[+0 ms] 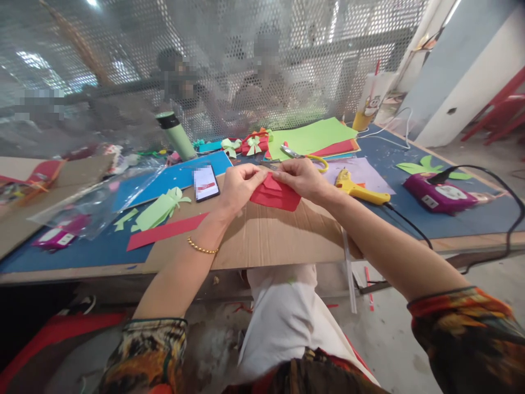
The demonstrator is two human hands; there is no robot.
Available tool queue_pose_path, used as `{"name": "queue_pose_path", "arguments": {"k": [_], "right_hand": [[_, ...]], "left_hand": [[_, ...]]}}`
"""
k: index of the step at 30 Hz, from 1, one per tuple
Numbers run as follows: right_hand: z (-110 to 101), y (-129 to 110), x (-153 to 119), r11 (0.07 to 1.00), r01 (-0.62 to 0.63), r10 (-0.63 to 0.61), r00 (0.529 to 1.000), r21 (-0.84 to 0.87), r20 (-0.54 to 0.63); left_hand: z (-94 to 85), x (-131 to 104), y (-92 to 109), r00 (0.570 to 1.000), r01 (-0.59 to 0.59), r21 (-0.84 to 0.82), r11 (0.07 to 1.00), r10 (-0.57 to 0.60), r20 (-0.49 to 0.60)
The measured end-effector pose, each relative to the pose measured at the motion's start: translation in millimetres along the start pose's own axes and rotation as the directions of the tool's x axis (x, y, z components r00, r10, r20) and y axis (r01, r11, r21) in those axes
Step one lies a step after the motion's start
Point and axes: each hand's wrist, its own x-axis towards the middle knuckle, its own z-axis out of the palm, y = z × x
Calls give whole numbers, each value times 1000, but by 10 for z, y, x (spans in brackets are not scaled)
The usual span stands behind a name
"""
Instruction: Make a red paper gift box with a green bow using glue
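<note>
A folded piece of red paper (279,198) is held up between both hands over a cardboard sheet (262,241). My left hand (241,185) pinches its upper left edge. At the upper right edge, my right hand (302,176) pinches the same paper, with fingertips close to those of the left. Just behind the hands lie scissors (318,161) with yellow handles. A yellow hot glue gun (361,190) rests to the right of my right hand. Left of my left hand are a phone (205,183) with a lit screen and a red paper strip (166,231).
Green cut paper (158,210) lies on the left. Small red pieces with pale green bows (253,144) and green sheets (311,135) are behind. A green bottle (177,135), a plastic cup (368,104) and a purple power socket (438,192) stand around. A perforated screen (229,49) backs the table.
</note>
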Motion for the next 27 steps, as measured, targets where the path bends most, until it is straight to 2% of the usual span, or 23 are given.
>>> {"name": "queue_pose_path", "arguments": {"k": [9, 17, 21, 27], "right_hand": [[-10, 5, -37, 1000, 15, -15, 1000, 18, 26], [-5, 18, -52, 997, 49, -48, 999, -56, 22], [0, -7, -54, 997, 54, -52, 998, -55, 30], [-19, -16, -47, 1000, -18, 19, 998, -6, 64]], "left_hand": [[11, -9, 27, 996, 68, -36, 997, -66, 56], [-25, -17, 79, 986, 56, -44, 997, -48, 159], [-12, -20, 86, 985, 78, -46, 996, -70, 156], [23, -3, 51, 990, 96, -36, 995, -91, 108]]}}
